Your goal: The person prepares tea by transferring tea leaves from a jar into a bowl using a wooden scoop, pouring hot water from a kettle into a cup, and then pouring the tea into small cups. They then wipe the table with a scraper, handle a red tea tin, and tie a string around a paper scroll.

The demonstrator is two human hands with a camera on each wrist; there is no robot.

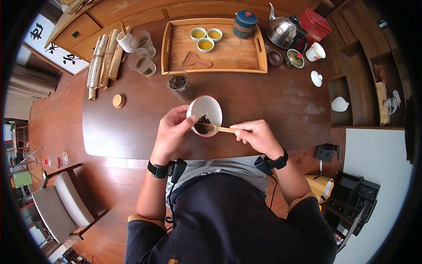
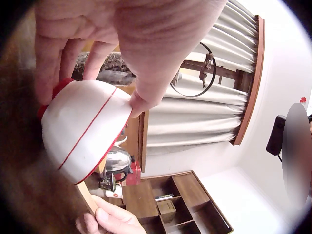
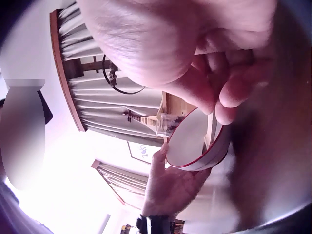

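Note:
A white bowl [image 1: 207, 105] with a red rim is tipped in my left hand [image 1: 170, 130], thumb at the rim and fingers round the outer side. Dark dried tea leaves [image 1: 203, 119] lie in its lower part. My right hand [image 1: 259, 134] pinches the handle of a wooden spoon [image 1: 225, 129], whose head reaches into the bowl among the leaves. From the left wrist, the bowl [image 2: 83, 126] shows its outside with a thin red line. In the right wrist view, thumb and fingertips [image 3: 226, 112] close on the handle. A glass jar [image 1: 179, 90] of tea leaves stands just beyond the bowl.
A wooden tray [image 1: 237, 57] holds three cups of yellow tea, a blue-lidded pot [image 1: 244, 27] and a brown wooden piece [image 1: 198, 60]. Glasses [image 1: 143, 63] and bamboo scrolls [image 1: 101, 61] stand left. A kettle [image 1: 285, 33], lidded cups and a red tin [image 1: 314, 24] are right. A round wooden lid [image 1: 118, 100] lies left.

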